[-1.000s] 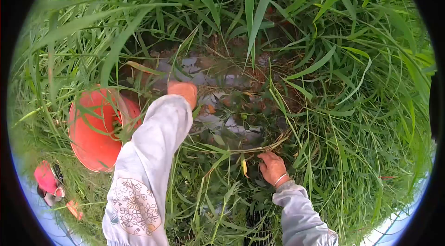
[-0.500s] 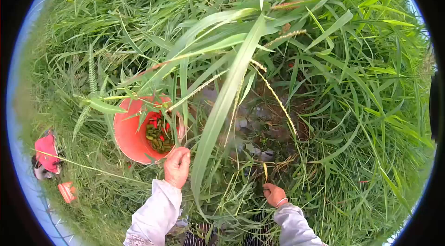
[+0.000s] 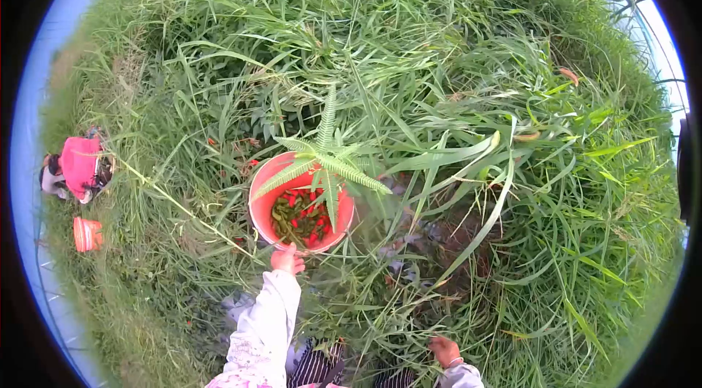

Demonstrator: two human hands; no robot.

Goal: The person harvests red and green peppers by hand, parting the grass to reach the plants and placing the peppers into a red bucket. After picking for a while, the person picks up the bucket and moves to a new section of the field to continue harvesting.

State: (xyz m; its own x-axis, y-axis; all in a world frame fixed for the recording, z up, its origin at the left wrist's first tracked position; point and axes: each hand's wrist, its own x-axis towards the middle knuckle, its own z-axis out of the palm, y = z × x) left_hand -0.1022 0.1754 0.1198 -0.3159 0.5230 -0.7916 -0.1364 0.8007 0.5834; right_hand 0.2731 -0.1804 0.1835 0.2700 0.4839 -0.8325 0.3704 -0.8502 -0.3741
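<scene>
A red bucket with a pale rim stands in the grass, holding many green and red peppers. My left hand is at its near rim, fingers closed on the edge. A fern-like weed spreads its leaves over the bucket's opening and covers part of the peppers. Low at the right, my right hand is among grass blades with curled fingers; what they hold, if anything, is hidden.
Tall grass surrounds me, with long blades leaning across the right. Another person in a pink top bends over at the far left, near a second red bucket. Plastic sheeting and frame bars border the area.
The view has swung left, so the bucket appears nearer the middle. My left hand has come onto its rim. My right hand sits lower, and the yellow pod-like thing beside it is out of sight.
</scene>
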